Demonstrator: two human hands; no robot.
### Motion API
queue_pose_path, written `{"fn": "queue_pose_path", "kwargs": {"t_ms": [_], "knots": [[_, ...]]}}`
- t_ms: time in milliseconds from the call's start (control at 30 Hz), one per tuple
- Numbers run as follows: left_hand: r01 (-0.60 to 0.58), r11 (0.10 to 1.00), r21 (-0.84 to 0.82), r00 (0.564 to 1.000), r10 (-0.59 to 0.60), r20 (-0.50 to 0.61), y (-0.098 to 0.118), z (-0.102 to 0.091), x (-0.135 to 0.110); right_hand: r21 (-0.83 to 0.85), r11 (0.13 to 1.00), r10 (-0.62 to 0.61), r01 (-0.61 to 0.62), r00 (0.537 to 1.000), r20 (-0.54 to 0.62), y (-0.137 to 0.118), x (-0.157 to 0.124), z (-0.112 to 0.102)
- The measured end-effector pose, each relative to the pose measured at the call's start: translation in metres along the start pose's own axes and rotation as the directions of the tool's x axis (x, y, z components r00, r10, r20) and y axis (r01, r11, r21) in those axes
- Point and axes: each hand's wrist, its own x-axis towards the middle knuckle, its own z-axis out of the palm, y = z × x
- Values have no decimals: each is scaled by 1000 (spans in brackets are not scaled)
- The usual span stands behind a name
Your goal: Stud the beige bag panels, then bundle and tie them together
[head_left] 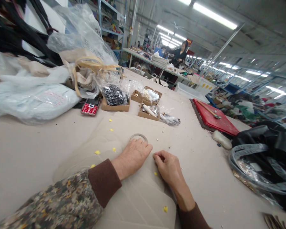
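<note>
A beige quilted panel [133, 190], marked with several small yellow pieces, lies on the table under both hands. Over its middle, my left hand [134, 156] is closed with the fingers curled down. A narrow taupe strap [138, 135] loops out from beneath those fingers. Just to the right, my right hand [169, 165] is closed in a pinch at the panel's right edge, thumb against forefinger. Whatever sits between those fingertips is too small to make out. Tiny metal studs [157, 139] lie scattered beyond the hands.
Small cardboard boxes [149, 111] of hardware stand at the back, beside a red phone [91, 106]. Plastic-wrapped bundles [33, 98] crowd the left. On the right are a red board [214, 117] with a hammer [208, 109] and black bags [264, 146]. A person [180, 55] stands far behind.
</note>
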Motion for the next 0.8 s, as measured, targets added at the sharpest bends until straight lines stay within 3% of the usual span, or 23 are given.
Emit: {"fn": "queue_pose_path", "kwargs": {"t_ms": [133,200,267,333,467,567,700,800], "knots": [[-33,999,14,999,33,-7,-1,1,-2,37,999,14,-12,999,-39,8,3,2],[-33,999,19,999,33,1,-2,2,-3,192,976,104,-98,994,-22,14,3,1],[-26,1000,17,1000,26,-2,-3,3,-3,391,900,196,-193,980,32,19,0,0],[-24,1000,10,1000,24,-14,-4,5,-3,489,842,226,-229,972,66,22,-5,-1],[-31,1000,2,999,31,-31,-5,9,-2,244,969,57,-40,996,-62,18,-15,3],[-40,999,5,999,40,-35,-5,9,-2,29,998,-58,64,985,-163,12,-14,10],[-60,998,-11,997,59,-53,-6,5,-3,-74,997,-49,38,986,-159,4,-5,11],[-69,996,-58,992,62,-114,-9,1,-4,-75,997,-6,0,997,-74,-1,-4,2]]}}
